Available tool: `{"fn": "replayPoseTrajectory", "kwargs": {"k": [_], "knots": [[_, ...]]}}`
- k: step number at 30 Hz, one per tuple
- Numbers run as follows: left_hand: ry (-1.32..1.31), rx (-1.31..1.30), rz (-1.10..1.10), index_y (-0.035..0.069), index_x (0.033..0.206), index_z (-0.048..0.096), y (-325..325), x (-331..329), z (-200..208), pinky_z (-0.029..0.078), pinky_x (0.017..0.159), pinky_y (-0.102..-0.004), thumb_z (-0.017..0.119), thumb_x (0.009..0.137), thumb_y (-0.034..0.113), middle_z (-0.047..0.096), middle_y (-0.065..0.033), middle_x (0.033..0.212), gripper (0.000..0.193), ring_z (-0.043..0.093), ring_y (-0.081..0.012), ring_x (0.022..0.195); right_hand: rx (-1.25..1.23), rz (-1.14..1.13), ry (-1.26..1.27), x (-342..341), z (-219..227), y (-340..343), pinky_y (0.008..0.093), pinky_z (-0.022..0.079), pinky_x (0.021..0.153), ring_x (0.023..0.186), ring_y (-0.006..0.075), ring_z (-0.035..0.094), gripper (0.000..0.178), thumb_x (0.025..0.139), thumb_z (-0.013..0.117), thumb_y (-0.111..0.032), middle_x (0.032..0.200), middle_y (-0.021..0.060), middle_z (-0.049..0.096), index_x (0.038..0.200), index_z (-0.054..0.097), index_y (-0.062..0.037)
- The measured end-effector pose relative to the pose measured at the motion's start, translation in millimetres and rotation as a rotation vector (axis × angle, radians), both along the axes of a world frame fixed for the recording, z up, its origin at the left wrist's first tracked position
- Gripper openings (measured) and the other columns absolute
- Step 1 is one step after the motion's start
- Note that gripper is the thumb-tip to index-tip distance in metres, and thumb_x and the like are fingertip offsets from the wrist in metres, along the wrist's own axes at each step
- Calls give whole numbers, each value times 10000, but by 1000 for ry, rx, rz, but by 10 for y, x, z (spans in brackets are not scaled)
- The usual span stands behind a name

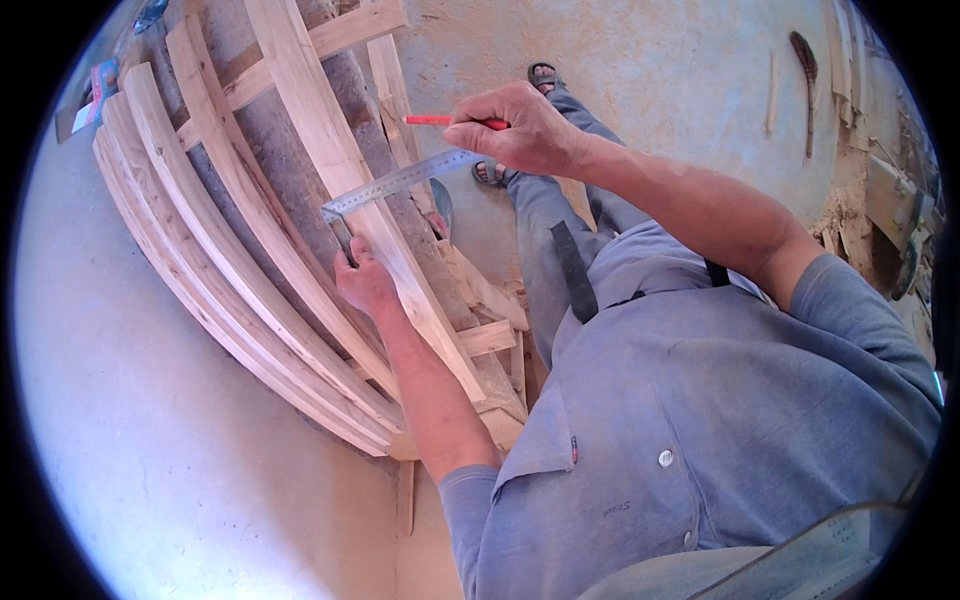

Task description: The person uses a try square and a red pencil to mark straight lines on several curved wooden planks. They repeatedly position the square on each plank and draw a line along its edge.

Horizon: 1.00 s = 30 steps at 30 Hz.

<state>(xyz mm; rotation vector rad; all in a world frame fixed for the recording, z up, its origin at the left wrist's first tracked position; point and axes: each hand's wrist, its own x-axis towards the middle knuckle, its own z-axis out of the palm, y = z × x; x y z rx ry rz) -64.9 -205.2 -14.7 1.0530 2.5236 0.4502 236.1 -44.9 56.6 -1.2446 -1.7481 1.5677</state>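
A metal try square (405,178) lies across a pale wooden board (312,130), its ruled blade reaching toward my right. At the board's left edge, my left hand (366,282) is closed round the short stock of the square. My right hand (520,128) is raised above the blade's far end and grips a red pencil (428,120), whose tip points left over the board. The hand covers the pencil's rear part. Whether it also touches the end of the blade cannot be made out.
Several long wooden strips (240,290) lie left of the board, along a pale wall (150,400). Crosspieces (357,28) run under the board. A hand broom (805,85) and a thin stick (772,95) lie on the dusty floor (640,60); wood scraps (850,190) are at the right.
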Motion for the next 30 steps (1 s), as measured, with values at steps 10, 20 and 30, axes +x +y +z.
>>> {"fn": "replayPoseTrajectory", "kwargs": {"k": [10, 20, 30], "knots": [[15, 1, -59, -18, 1010, 705, 22, 33, 90, 507, 715, -482, 672, 974, 283, 714, -233, 880, 305, 666, -414, 793, 16, 189, -30, -321, -36, 130, 387, 500, 717, 787, 265, 669, 267, 958, 647, -228, 879, 125, 715, 1172, 722, -88], [38, 4, -71, 1, 1003, 700, 52, 44, 96, 508, 716, -506, 667, 973, 324, 710, -247, 879, 326, 667, -444, 805, 207, 565, -46, -1118, -111, 495, 457, 511, 759, 854, 388, 668, 226, 926, 630, -214, 923, 208, 717, 1021, 750, -49], [24, -43, -85, -11, 1011, 694, 35, -7, 99, 504, 708, -490, 661, 984, 305, 703, -245, 875, 319, 659, -418, 779, 278, 683, -507, -584, 331, 560, 491, 496, 674, 737, 425, 648, 208, 884, 642, -175, 768, 214, 687, 834, 718, 13]]}}
